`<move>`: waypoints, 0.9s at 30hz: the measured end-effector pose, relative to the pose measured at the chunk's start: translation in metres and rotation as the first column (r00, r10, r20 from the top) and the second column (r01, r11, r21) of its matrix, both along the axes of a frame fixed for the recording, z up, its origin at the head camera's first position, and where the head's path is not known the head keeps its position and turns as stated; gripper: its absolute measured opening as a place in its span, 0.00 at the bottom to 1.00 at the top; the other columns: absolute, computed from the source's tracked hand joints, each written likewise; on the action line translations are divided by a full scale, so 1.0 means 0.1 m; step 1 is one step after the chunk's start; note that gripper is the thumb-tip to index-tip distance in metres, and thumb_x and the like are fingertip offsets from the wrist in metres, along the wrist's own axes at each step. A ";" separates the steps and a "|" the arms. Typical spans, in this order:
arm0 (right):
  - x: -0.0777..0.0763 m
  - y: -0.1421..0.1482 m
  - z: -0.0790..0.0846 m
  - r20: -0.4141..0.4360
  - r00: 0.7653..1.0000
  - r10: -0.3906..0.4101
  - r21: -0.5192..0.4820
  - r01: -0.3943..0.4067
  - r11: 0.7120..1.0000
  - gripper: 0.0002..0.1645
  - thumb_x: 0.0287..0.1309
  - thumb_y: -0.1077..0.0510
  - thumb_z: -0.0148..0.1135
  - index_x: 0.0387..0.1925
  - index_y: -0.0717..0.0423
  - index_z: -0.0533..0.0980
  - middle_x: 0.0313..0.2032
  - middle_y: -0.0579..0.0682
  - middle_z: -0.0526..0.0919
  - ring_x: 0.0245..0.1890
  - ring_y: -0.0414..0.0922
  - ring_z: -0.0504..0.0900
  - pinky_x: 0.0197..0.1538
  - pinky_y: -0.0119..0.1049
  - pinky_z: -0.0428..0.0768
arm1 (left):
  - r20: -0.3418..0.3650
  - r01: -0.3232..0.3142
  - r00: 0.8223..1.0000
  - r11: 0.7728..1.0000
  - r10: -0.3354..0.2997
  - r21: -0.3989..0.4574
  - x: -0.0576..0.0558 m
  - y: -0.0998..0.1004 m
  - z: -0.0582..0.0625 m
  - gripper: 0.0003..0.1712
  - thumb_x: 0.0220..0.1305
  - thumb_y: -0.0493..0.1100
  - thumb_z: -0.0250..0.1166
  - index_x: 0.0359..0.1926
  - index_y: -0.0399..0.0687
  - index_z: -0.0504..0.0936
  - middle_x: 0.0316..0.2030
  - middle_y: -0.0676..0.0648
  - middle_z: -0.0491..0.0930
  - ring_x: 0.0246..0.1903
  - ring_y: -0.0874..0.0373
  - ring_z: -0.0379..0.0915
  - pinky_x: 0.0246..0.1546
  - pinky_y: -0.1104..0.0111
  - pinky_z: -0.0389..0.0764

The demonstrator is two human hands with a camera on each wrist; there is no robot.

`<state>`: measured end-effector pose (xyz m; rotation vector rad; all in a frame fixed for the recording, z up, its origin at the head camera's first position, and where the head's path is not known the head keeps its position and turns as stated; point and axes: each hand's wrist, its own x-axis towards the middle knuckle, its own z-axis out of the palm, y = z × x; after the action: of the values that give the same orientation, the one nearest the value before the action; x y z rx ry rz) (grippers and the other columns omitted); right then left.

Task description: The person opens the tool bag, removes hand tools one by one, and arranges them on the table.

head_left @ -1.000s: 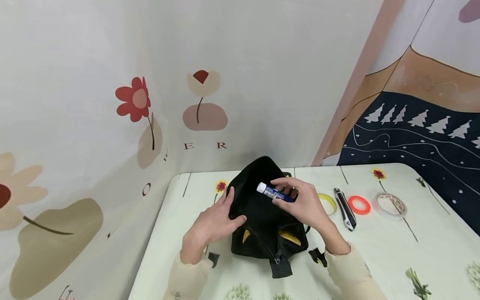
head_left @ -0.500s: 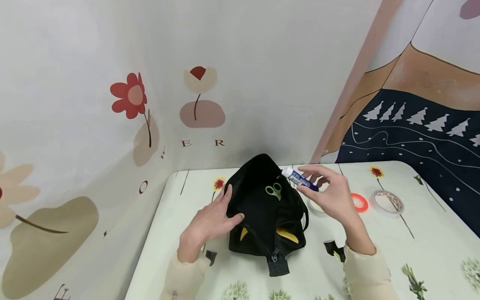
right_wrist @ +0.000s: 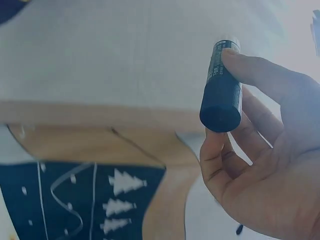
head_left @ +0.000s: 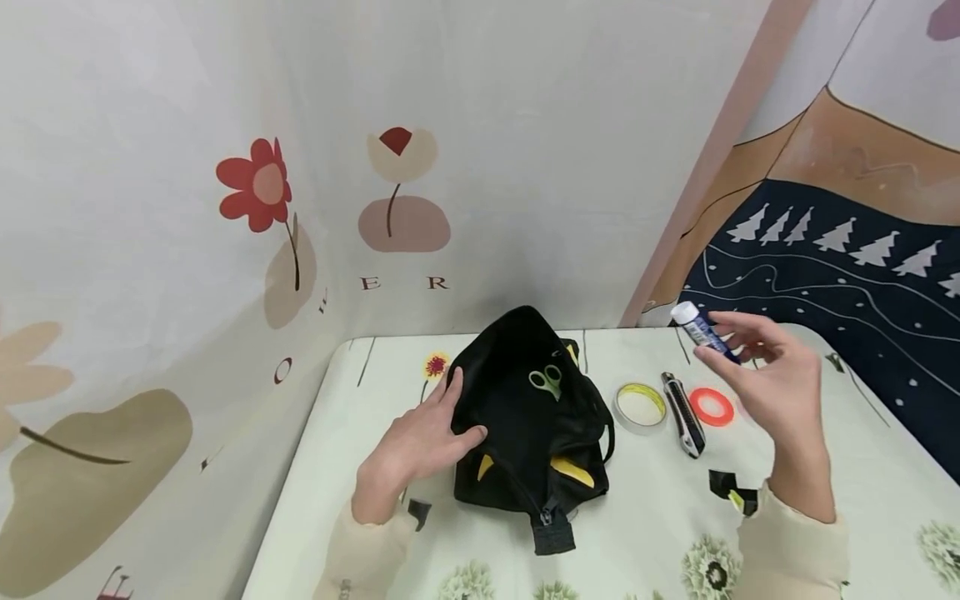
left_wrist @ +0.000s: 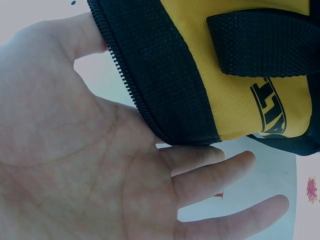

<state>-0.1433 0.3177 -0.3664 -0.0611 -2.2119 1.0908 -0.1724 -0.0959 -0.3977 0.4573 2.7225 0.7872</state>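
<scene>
A black and yellow tool bag (head_left: 510,433) lies on the table with its zipped mouth wide apart. My left hand (head_left: 420,437) rests against the bag's left rim, fingers mostly straight and spread. In the left wrist view, the zipper edge (left_wrist: 125,75) hides the thumb tip, while several fingers (left_wrist: 220,180) extend past the yellow side. Inside the bag, the green handles of scissors (head_left: 546,381) show. Over the right of the table, my right hand (head_left: 783,379) pinches a blue glue stick (head_left: 705,333) with a white cap, between thumb and fingers.
Right of the bag lie a yellow-lined tape roll (head_left: 640,407), a box cutter (head_left: 683,415) and a red tape roll (head_left: 711,407). A black strap buckle (head_left: 731,490) lies near my right sleeve. A patterned cloth wall (head_left: 525,208) stands behind the table.
My right hand has carried the glue stick from over the bag's mouth to the right and up. The scissors handles have come into sight. My left hand stays at the rim.
</scene>
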 end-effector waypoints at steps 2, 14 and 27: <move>0.03 0.06 0.02 0.009 0.999 -0.044 -0.021 0.044 0.999 0.30 0.58 0.72 0.81 0.63 0.61 0.87 0.40 0.22 0.82 0.41 0.33 0.77 0.48 0.21 0.73 | -0.001 -0.002 1.000 1.000 0.002 -0.003 0.00 0.00 0.00 0.56 0.77 0.60 0.65 0.92 0.47 0.46 0.89 0.37 0.48 0.14 0.53 0.61 0.22 0.62 0.62; 0.09 0.37 0.04 -0.009 0.981 -0.192 -0.119 0.189 0.975 0.28 0.57 0.71 0.82 0.60 0.58 0.90 0.39 0.21 0.85 0.41 0.30 0.79 0.45 0.20 0.74 | -0.004 0.000 1.000 1.000 0.000 0.001 0.00 -0.02 0.01 0.56 0.77 0.60 0.64 0.91 0.46 0.46 0.89 0.36 0.48 0.14 0.54 0.59 0.22 0.63 0.62; 0.06 0.52 -0.04 0.151 0.934 -0.323 -0.135 0.343 0.930 0.27 0.65 0.57 0.81 0.66 0.50 0.88 0.39 0.17 0.79 0.40 0.27 0.75 0.45 0.20 0.71 | -0.010 0.002 1.000 1.000 -0.002 0.016 0.02 -0.01 -0.01 0.56 0.76 0.60 0.64 0.91 0.46 0.47 0.89 0.37 0.48 0.14 0.55 0.59 0.22 0.63 0.61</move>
<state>-0.1376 0.3698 -0.3700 -0.5707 -2.1161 1.0895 -0.1703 -0.0970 -0.3989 0.4685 2.7268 0.8086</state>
